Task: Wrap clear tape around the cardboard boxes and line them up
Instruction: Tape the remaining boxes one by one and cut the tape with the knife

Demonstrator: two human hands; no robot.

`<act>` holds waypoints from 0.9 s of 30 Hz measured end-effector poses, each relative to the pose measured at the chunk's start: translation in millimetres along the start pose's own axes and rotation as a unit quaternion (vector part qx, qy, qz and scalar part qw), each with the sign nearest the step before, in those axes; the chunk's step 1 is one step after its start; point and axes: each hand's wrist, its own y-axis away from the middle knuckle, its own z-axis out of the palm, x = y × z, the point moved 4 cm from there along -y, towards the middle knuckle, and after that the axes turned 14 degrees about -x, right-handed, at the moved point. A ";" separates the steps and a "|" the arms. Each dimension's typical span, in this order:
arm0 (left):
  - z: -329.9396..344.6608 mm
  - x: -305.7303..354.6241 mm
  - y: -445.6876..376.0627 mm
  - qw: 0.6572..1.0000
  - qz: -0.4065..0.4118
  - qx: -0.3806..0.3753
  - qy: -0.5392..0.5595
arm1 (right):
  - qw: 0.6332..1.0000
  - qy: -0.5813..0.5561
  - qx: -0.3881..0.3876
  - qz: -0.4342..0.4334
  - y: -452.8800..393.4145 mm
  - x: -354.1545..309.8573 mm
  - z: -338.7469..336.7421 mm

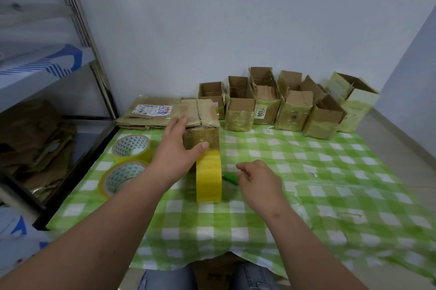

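A closed cardboard box (204, 124) stands on the green checked tablecloth (259, 195), its near face covered in yellowish tape. My left hand (175, 150) rests against the box's left side, thumb on the near face. A roll of yellowish clear tape (209, 176) stands on edge right below the box. My right hand (258, 180) hovers to the right of the roll, fingers loosely curled, over a small green cutter (230, 178). Several open taped boxes (271, 108) stand in a row at the back.
Two more tape rolls (131, 147) (122, 177) lie flat at the left. Flattened cardboard (151, 112) is stacked at the back left. A metal shelf (47, 72) with more flattened cardboard stands left of the table. The wall is close behind the boxes.
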 end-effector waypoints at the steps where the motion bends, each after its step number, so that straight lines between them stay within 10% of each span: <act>1: 0.7 -1.6 1.5 1.000 -0.010 0.019 0.011 | 0.997 0.067 -0.029 0.014 -2.9 1.9 5.0; 7: 4.6 -8.7 12.4 0.989 -0.058 0.118 0.072 | 0.988 0.148 -0.022 0.041 -5.5 5.7 12.0; 18: 34.0 -16.3 29.6 0.971 -0.065 0.060 0.224 | 0.983 -0.168 0.020 -0.064 3.1 -20.2 -20.7; 27: 43.9 -24.2 26.2 0.948 -0.057 0.037 0.310 | 0.988 -0.064 0.006 -0.140 1.0 -63.3 -36.0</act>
